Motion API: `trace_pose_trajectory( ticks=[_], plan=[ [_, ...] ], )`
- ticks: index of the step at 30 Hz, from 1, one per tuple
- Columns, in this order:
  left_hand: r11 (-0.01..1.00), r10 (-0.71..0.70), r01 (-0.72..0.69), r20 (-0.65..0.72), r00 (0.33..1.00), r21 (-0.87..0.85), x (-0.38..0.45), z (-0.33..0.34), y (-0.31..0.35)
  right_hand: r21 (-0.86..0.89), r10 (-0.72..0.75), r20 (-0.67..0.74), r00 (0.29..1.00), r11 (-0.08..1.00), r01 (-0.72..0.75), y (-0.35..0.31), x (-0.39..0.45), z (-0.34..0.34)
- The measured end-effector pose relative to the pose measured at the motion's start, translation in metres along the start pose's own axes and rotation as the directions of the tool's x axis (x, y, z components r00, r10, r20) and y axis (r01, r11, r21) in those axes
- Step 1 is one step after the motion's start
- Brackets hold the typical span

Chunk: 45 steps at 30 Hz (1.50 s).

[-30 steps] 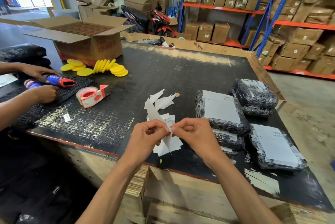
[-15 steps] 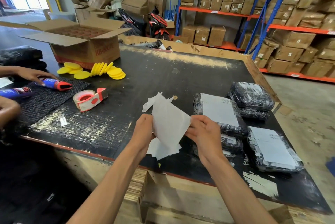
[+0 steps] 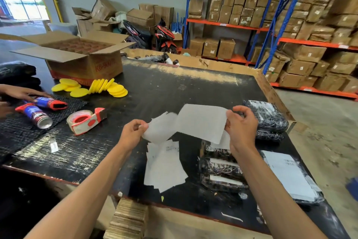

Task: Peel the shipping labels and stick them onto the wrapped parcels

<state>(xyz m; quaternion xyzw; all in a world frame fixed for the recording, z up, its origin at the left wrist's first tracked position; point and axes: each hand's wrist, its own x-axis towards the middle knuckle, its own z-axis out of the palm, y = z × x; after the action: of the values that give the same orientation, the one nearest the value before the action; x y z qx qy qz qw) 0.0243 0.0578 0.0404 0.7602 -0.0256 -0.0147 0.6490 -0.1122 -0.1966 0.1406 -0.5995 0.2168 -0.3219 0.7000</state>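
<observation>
A shipping label (image 3: pixel 201 122) is being held up above the tabletop (image 3: pixel 174 87), with its backing sheet (image 3: pixel 160 128) being drawn away to the left. The backing is being pinched at its left edge by the left hand (image 3: pixel 133 132), and the label is being gripped at its right edge by the right hand (image 3: pixel 242 124); the two hands are being kept well apart, each clamped on its own sheet. Both sheets are judged to be very light, thin and limp, since they are curling and sagging between the grips. The peeled face is probably tacky, so it is best being held only by the edges, with fingertips kept off the glue and the sheet stretched taut to avoid folding onto itself. More loose labels (image 3: pixel 164 167) are lying on the tabletop below the hands. Wrapped parcels (image 3: pixel 222 169) in black film are stacked just beneath the right forearm, one still appearing unlabelled on top; a labelled parcel (image 3: pixel 290 176) is lying further right. The film looks slick and slightly yielding, so firm smoothing is likely being called for.
</observation>
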Motion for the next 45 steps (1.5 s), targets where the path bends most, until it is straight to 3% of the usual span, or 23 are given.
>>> trace_pose_trajectory(
  ticks=[3,5,14,18,23,26,29,32,35,38,41,45],
  plan=[
    [0.988,-0.153,0.156,-0.222,0.963,-0.005,0.031,0.007,-0.013,0.047,-0.019,-0.055,0.998,0.999,0.022,-0.002,0.020,-0.001],
    [0.968,-0.251,0.248,-0.267,0.930,-0.046,0.045,0.015,-0.018,0.043,-0.041,-0.069,0.997,0.998,0.044,-0.004,0.035,-0.003],
    [0.927,-0.375,0.362,-0.194,0.906,-0.103,0.092,0.078,-0.012,-0.014,0.025,0.036,0.999,1.000,-0.025,0.000,0.076,0.005],
    [0.923,-0.371,0.382,-0.154,0.916,0.052,0.098,0.092,-0.009,0.010,0.042,0.075,0.996,0.999,-0.042,0.000,0.088,0.003],
    [0.911,-0.260,0.308,-0.199,0.945,0.272,0.087,0.095,0.009,0.035,0.043,0.114,0.993,0.998,-0.048,-0.003,0.098,0.005],
    [0.980,-0.124,0.152,-0.201,0.972,0.132,0.070,0.107,0.047,0.056,-0.035,0.098,0.995,0.998,0.030,-0.008,0.102,0.005],
    [0.999,-0.027,0.023,-0.179,0.983,-0.024,0.047,0.120,0.108,0.018,-0.243,0.067,0.968,0.970,0.243,-0.022,0.105,0.005],
    [0.989,-0.081,0.091,0.089,0.993,-0.118,0.023,0.132,0.165,-0.029,-0.467,0.080,0.881,0.882,0.471,-0.039,0.103,0.004],
    [0.964,-0.120,0.184,0.305,0.945,-0.190,0.012,0.149,0.196,-0.103,-0.612,0.209,0.762,0.762,0.640,-0.047,0.098,0.000],
    [0.945,-0.141,0.227,0.336,0.931,-0.233,0.009,0.169,0.207,-0.184,-0.753,0.391,0.530,0.500,0.846,-0.044,0.099,-0.014],
    [0.954,-0.154,0.233,0.362,0.920,-0.188,0.006,0.195,0.212,-0.230,-0.795,0.521,0.312,0.221,0.948,-0.039,0.109,-0.038],
    [0.972,-0.117,0.180,0.354,0.928,-0.153,0.004,0.230,0.214,-0.279,-0.776,0.588,0.230,0.072,0.957,-0.037,0.124,-0.070]
  ],
)
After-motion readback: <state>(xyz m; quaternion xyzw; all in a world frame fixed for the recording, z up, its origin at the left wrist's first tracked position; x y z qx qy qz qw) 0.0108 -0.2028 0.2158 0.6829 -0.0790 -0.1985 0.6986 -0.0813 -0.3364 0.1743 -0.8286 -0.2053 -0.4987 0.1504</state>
